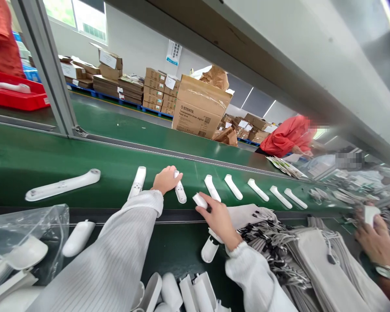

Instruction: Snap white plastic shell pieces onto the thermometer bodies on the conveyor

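My left hand (165,179) reaches onto the green conveyor belt, its fingers closed over the top end of a white plastic handle piece (181,194) that lies there. Between the thumb and fingers of my right hand (218,216) is a white plastic cover (199,200), held just above the belt's near edge. Another white handle (211,187) lies behind that cover. Left of my left hand, a white handle (138,180) rests partly behind my sleeve. Below my right hand a white plastic shell (209,249) lies on the near surface, partly hidden by the hand.
More white handles (258,190) lie spaced along the belt. Several loose white covers (172,290) sit at the front. Grey cuffs with cables (325,255) are piled at right, near a co-worker's hand (375,242). A plastic bag (48,234) holds parts at left.
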`<state>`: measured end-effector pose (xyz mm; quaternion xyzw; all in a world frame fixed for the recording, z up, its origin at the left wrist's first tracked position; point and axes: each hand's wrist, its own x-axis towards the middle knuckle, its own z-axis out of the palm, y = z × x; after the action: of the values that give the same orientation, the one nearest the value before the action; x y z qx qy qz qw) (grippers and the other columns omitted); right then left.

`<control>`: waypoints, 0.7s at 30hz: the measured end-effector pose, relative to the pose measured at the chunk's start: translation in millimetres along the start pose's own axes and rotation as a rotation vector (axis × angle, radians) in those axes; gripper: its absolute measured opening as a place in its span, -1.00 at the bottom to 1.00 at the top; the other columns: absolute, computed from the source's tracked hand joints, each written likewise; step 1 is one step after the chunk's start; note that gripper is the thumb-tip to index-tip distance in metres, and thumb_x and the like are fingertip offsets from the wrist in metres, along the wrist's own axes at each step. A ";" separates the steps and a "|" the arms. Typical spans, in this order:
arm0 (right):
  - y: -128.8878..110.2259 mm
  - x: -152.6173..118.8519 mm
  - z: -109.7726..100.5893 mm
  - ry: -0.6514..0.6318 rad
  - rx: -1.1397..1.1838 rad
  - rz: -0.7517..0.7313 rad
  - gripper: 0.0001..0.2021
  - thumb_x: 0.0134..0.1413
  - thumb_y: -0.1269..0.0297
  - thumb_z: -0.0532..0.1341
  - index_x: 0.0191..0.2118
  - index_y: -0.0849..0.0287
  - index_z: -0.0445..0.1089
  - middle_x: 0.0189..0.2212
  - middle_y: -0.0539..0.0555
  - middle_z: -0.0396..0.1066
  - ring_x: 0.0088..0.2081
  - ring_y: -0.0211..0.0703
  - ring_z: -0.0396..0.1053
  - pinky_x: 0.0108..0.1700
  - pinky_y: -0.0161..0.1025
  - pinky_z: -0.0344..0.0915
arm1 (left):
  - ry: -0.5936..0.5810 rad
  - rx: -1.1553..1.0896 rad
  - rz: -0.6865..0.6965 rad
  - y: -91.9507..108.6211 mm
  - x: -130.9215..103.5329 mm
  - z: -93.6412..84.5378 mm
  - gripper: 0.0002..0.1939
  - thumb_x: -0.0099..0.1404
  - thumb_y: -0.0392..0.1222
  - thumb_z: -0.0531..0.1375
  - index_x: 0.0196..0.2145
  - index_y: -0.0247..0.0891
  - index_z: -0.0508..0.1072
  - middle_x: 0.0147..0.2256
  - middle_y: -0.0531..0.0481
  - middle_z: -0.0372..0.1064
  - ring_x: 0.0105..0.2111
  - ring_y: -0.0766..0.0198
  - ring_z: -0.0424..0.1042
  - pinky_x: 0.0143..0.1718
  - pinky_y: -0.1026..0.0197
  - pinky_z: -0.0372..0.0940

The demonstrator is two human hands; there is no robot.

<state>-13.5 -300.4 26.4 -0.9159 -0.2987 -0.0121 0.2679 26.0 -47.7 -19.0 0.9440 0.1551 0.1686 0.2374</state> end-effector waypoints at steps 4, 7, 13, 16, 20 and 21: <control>-16.8 26.9 29.3 -0.057 -0.139 -0.060 -0.51 0.18 0.24 0.29 0.22 0.07 0.34 -0.09 0.15 0.54 -0.06 0.05 0.45 -0.03 -0.16 0.32 | 0.009 0.006 -0.002 8.5 1.1 5.6 -0.64 0.38 0.14 0.00 -0.18 -0.18 0.36 -0.11 -0.10 0.38 -0.07 0.06 0.39 -0.11 0.09 0.31; -15.5 28.7 36.2 -0.107 -0.183 -0.118 -0.48 0.22 0.22 0.26 0.28 0.07 0.27 -0.06 0.15 0.53 -0.04 0.04 0.44 -0.04 -0.19 0.31 | 0.010 0.007 -0.014 15.4 1.3 9.7 -0.67 0.38 0.11 0.02 -0.19 -0.18 0.36 -0.12 -0.09 0.38 -0.08 0.07 0.39 -0.12 0.10 0.32; -2.1 33.2 28.7 -0.161 -0.222 -0.105 -0.60 0.29 0.26 0.19 0.22 -0.03 0.35 0.01 0.10 0.50 0.03 -0.02 0.41 0.02 -0.25 0.25 | 0.001 0.029 -0.009 29.2 3.4 21.6 -0.67 0.39 0.08 0.00 -0.16 -0.19 0.38 -0.10 -0.11 0.37 -0.05 0.08 0.38 -0.11 0.10 0.32; -3.0 44.7 22.2 -0.210 -0.296 -0.024 -0.61 0.29 0.16 0.19 0.21 -0.13 0.34 -0.07 0.11 0.52 0.02 0.02 0.43 -0.02 -0.21 0.26 | -0.109 0.073 0.002 40.1 9.1 16.7 -0.62 0.39 0.10 -0.02 -0.09 -0.20 0.40 -0.05 -0.15 0.36 0.00 0.04 0.35 -0.07 0.07 0.32; -0.4 38.8 -4.0 -0.180 -0.273 0.084 -0.50 0.32 0.09 0.14 0.32 0.01 0.20 -0.05 0.17 0.50 0.01 0.04 0.43 -0.04 -0.19 0.26 | -0.248 0.249 0.122 48.2 20.2 -17.8 -0.50 0.36 0.22 0.00 -0.03 -0.18 0.45 0.05 -0.20 0.31 0.12 -0.09 0.21 0.04 -0.11 0.24; 2.2 30.3 -12.4 -0.145 -0.256 0.124 -0.49 0.33 0.09 0.12 0.32 0.10 0.19 -0.03 0.19 0.49 0.00 0.03 0.43 -0.05 -0.20 0.26 | -0.203 0.282 0.157 45.5 22.8 -29.6 -0.48 0.36 0.23 -0.01 0.02 -0.18 0.44 0.08 -0.21 0.29 0.14 -0.10 0.18 0.07 -0.13 0.21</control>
<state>14.3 -291.6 41.5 -0.9577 -0.2560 0.0327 0.1272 44.5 -65.7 34.0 0.9893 0.0783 0.0673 0.1032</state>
